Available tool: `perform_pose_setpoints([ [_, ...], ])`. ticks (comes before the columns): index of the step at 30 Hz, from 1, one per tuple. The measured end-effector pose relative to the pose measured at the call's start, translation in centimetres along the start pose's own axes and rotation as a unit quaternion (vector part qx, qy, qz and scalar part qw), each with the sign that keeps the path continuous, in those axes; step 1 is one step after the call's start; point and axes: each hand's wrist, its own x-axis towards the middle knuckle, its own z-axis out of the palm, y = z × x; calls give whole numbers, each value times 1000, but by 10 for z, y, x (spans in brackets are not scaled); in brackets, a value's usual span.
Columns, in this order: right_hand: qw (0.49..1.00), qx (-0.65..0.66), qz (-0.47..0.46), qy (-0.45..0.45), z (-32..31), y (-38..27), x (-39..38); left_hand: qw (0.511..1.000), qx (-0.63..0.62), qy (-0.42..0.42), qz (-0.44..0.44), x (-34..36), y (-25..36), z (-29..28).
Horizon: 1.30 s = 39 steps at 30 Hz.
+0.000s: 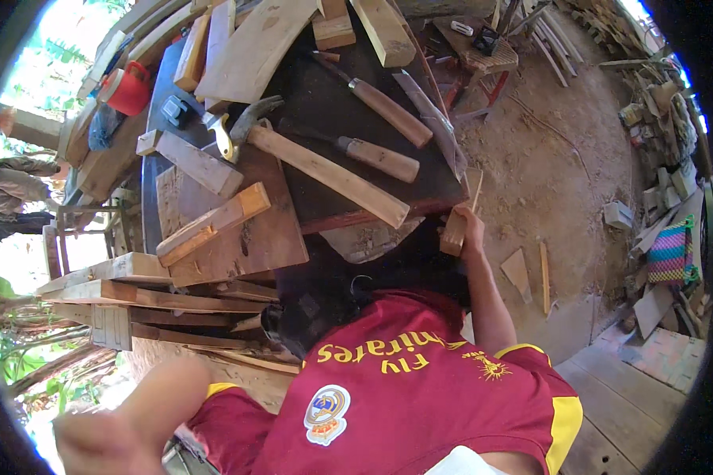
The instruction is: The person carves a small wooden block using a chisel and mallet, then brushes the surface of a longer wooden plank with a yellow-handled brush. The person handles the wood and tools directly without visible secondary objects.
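Note:
At the table's right front edge, my right hand [470, 231] grips an upright wooden piece [454, 237]. My left hand [87, 443] is raised at the lower left, blurred, away from the tools, and its fingers are unclear. On the dark tabletop [341, 202] lie a wooden-handled hammer [325, 174], two wooden-handled tools [392, 115] that look like chisels, a long tapered strip [425, 111] and a yellow-handled brush [223, 136]. A short wooden piece [214, 223] rests on a board [265, 241] at the left front, near a pale block [198, 162].
Stacked planks [111, 293] jut out at the left. A red container [124, 91] stands at the back left. A stool [483, 51] is behind the table. To the right are a dirt floor [558, 158] with offcuts [543, 277], a wood pile [650, 206] and a woven bag [667, 249].

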Motion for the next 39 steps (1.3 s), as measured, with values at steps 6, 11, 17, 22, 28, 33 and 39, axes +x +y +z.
perform_pose_setpoints([
  [6, 999, -12, 38, -32, 10, -8, -13, 940, 152, 102, -287, 87, -134, 128],
  [11, 997, 14, 69, -12, 2, 3, 0, 940, 213, -59, -261, 107, -211, 175],
  [17, 994, 58, 67, -71, -3, -2, -9, 948, 117, -164, -248, 128, -242, 205],
  [22, 997, 12, 47, -64, -13, 9, 11, 950, 125, -182, -222, 138, -246, 221],
  [28, 996, 30, 72, -52, -5, 4, 1, 961, 116, -143, -204, 135, -247, 225],
  [33, 996, 17, 60, -59, -12, 8, 11, 969, 156, -89, -168, 157, -262, 224],
  [39, 995, 20, 76, -68, -8, -6, -10, 937, 273, -182, -117, 169, -294, 235],
])
